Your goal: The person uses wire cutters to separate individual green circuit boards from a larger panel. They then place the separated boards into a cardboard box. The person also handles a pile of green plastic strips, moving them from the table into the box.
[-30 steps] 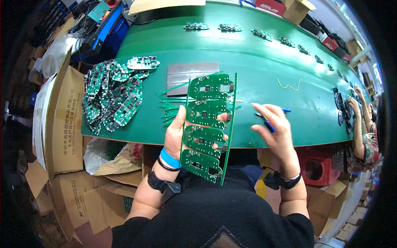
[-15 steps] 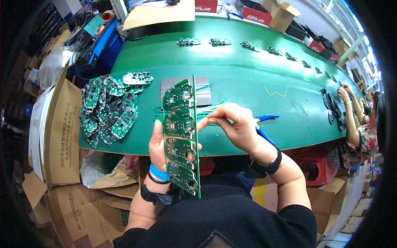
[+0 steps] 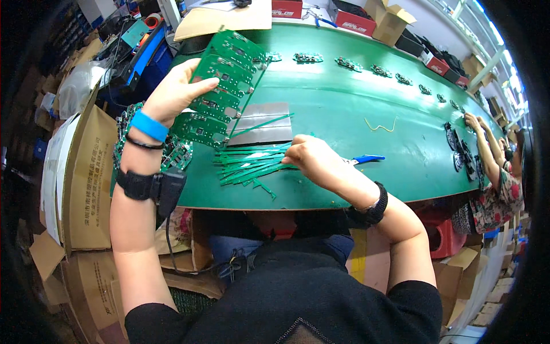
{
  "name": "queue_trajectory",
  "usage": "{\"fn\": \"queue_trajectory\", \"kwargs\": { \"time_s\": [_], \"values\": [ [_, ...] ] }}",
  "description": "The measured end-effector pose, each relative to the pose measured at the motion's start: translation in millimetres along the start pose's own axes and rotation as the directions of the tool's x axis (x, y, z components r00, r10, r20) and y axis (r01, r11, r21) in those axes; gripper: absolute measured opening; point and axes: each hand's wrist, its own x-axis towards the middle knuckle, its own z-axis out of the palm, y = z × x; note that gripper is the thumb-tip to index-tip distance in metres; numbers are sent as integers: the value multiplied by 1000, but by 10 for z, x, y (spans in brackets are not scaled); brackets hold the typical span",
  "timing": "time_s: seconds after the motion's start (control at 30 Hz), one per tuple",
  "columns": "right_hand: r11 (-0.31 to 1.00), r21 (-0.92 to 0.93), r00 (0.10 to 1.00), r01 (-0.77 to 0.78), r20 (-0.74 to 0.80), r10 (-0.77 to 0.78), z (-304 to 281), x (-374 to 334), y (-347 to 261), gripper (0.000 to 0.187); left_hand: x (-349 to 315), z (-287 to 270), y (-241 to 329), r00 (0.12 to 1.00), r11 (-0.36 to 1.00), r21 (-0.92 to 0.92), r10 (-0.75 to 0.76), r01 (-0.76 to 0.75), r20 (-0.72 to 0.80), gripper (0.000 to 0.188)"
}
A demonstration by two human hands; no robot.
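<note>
My left hand (image 3: 182,90) grips a panel of joined green circuit boards (image 3: 226,74) by its left side, thumb on its face. The panel is raised and tilted over the table, with a thin green strip running along its right edge. My right hand (image 3: 314,161) is apart from the panel, its fingers pinched at the right ends of a heap of thin green strips (image 3: 243,166). Whether a strip sits between those fingertips is hidden. Behind the heap lies a grey flat block (image 3: 260,125). Blue-handled pliers (image 3: 369,159) rest beyond my right hand, partly covered by it.
A pile of circuit boards (image 3: 179,156) sits behind my left forearm. Single boards (image 3: 308,58) form a row along the far side of the green table (image 3: 332,120). A yellow wire (image 3: 380,126) lies rightward. Another person's hands (image 3: 474,121) work at far right. Cardboard boxes (image 3: 94,183) stand left.
My left hand has carried the panel up and to the left, turning its broad face into view. My right hand has come away from the panel and sits slightly lower left.
</note>
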Motion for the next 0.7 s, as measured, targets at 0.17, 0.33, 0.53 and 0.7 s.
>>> {"fn": "queue_trajectory", "kwargs": {
  "time_s": [0.17, 0.33, 0.53, 0.7],
  "values": [
    [948, -96, 939, -303, -200, 280, -419, -166, 720, 6, 201, -20, -212, 993, 978, 199, -75, 54, 95, 16],
    [741, -356, 822, -569, -248, 512, -984, -881, 1632, 9, 472, -8, -310, 976, 864, 482, 46, -147, 215, 21],
    [935, 26, 934, -353, -56, 354, -913, -343, 838, 8, 611, 77, -320, 953, 737, 620, 108, -268, 284, 27],
    [990, 138, 998, -40, 47, 34, -545, 163, 0, 9, 617, 177, -281, 953, 647, 705, 128, -291, 275, 27]
  ]
}}
